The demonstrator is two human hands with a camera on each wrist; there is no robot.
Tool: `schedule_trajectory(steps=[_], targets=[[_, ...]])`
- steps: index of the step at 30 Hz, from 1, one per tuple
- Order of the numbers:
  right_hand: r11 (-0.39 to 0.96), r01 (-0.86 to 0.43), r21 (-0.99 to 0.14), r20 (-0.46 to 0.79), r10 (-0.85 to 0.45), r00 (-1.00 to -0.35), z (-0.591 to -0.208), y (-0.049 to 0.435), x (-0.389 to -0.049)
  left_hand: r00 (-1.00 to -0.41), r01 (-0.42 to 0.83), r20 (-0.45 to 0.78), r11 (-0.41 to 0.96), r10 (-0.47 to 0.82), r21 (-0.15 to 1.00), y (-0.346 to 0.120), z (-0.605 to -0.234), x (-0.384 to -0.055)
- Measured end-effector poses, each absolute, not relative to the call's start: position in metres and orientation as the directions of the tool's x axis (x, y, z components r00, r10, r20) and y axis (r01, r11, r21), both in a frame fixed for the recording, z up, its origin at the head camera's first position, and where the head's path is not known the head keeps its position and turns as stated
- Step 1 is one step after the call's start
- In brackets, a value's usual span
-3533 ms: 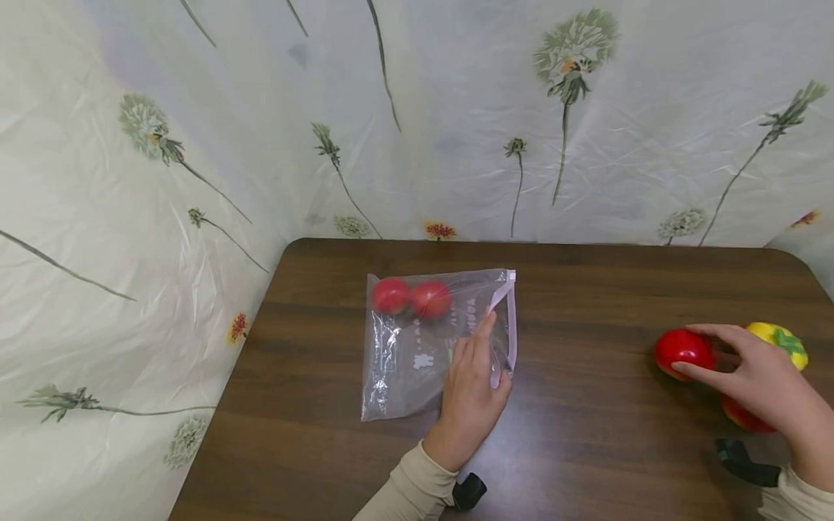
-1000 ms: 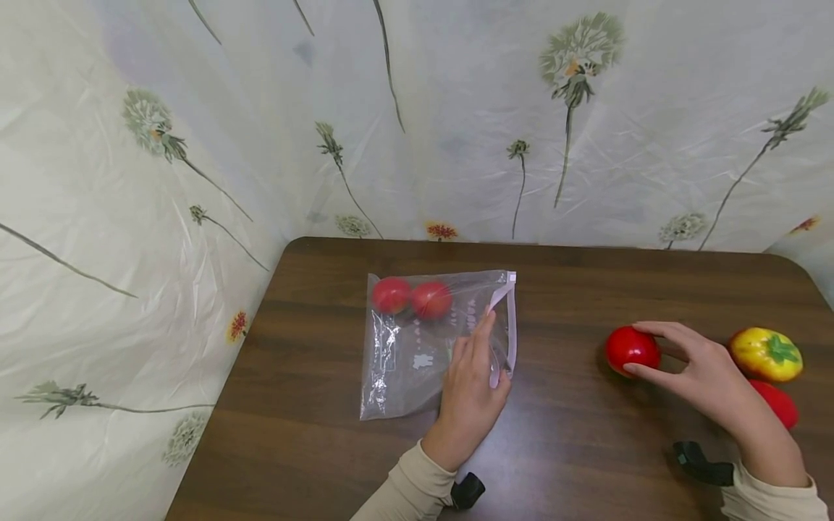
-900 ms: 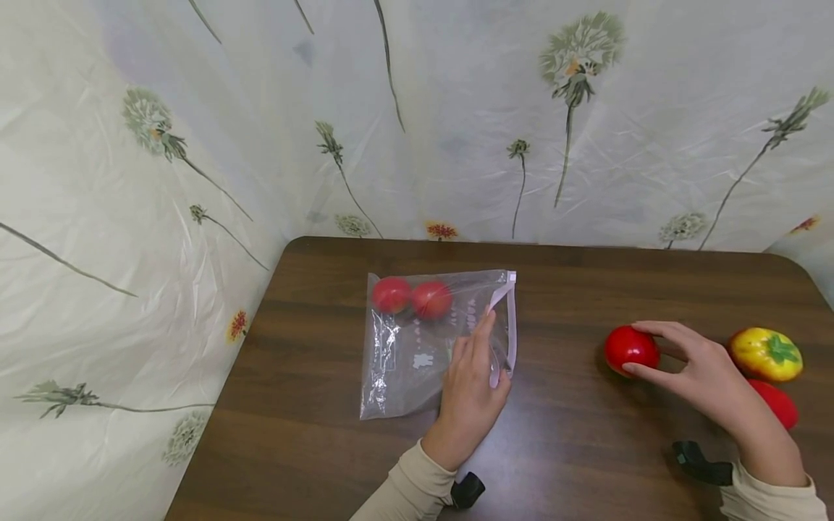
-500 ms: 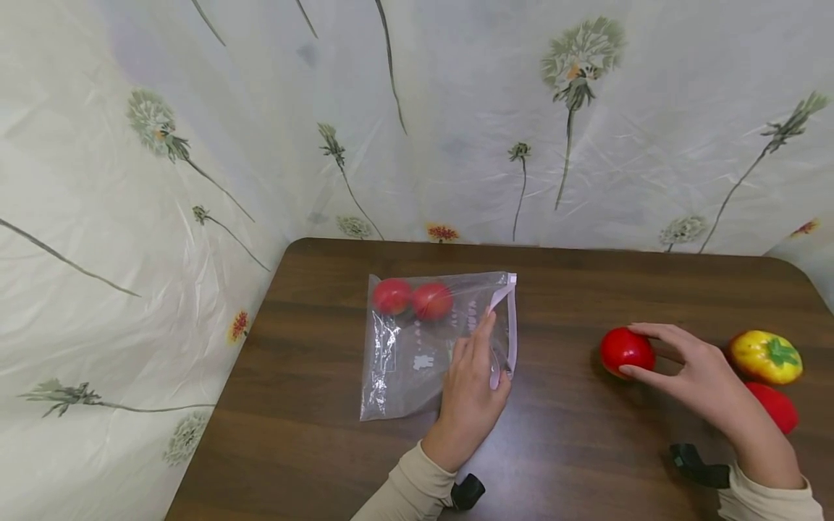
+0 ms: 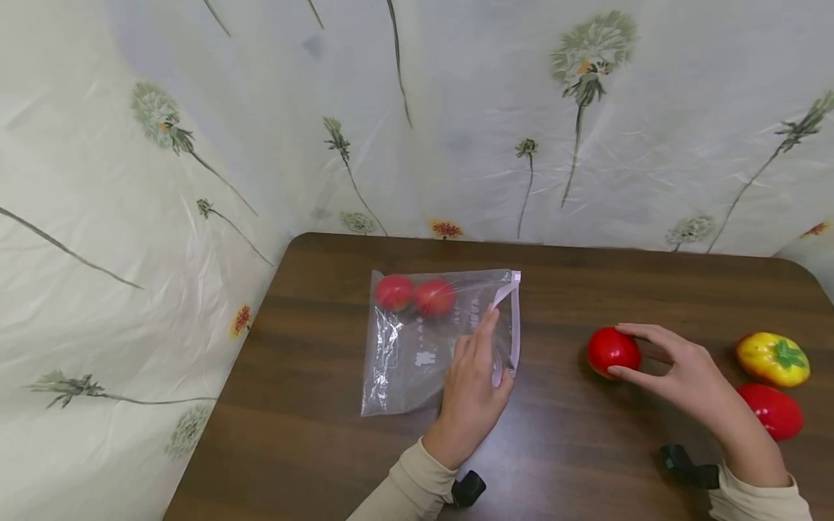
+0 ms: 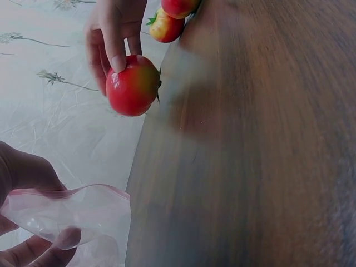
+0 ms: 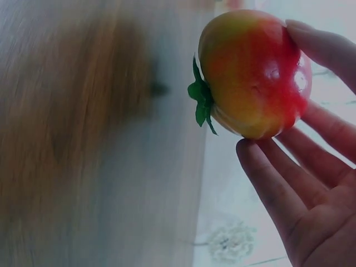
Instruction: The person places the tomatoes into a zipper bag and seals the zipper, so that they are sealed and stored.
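In the head view a clear zip bag [image 5: 407, 391] lies on the table with two red tomatoes [image 5: 435, 298] inside. My left hand [image 5: 472, 383] holds its lilac-edged mouth; the left wrist view shows the mouth gaping between thumb and fingers. To the right, my right hand [image 5: 691, 376] grips a red tomato [image 5: 613, 352] between thumb and fingertips. From the right wrist view, this tomato [image 7: 253, 78] is partly yellow, its green leafy top turned to the table. A gap shows between it and the tabletop.
A yellow tomato [image 5: 772, 358] with a green top and a red tomato [image 5: 775, 411] lie at the right of the brown wooden table [image 5: 293, 449]. Behind and to the left hangs a pale flower-printed sheet [image 5: 449, 108].
My right hand has carried the red tomato left, away from the two others and nearer the bag. My left hand stays at the bag's mouth.
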State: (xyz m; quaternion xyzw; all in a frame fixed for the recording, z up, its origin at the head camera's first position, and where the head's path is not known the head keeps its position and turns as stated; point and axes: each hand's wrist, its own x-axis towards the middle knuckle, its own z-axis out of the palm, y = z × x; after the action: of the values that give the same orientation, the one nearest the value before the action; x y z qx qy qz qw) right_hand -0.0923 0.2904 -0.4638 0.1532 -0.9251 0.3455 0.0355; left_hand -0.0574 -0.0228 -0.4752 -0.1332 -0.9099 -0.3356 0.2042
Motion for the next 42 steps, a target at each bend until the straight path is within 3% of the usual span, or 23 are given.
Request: schedule_trajectory(steps=[12,22,42], targets=[[0.630,-0.375,-0.680,0.229,-0.304,-0.925,-0.438,0.247,-0.111,-0.885,0.367,0.457,0.739,0.091,0.565,-0.022,-0.470,-0.061],[0.564,-0.381,-0.733,0.237,-0.313,-0.920,-0.427,0.209,-0.123,-0.922,0.327,0.374,0.714,0.098,0.619,-0.024,-0.469,-0.057],[0.586,-0.422,-0.692,0.268,-0.334,-0.904,-0.432,0.211,-0.120,-0.904,0.349,0.416,0.726,0.094,0.593,-0.021,-0.470,-0.056]])
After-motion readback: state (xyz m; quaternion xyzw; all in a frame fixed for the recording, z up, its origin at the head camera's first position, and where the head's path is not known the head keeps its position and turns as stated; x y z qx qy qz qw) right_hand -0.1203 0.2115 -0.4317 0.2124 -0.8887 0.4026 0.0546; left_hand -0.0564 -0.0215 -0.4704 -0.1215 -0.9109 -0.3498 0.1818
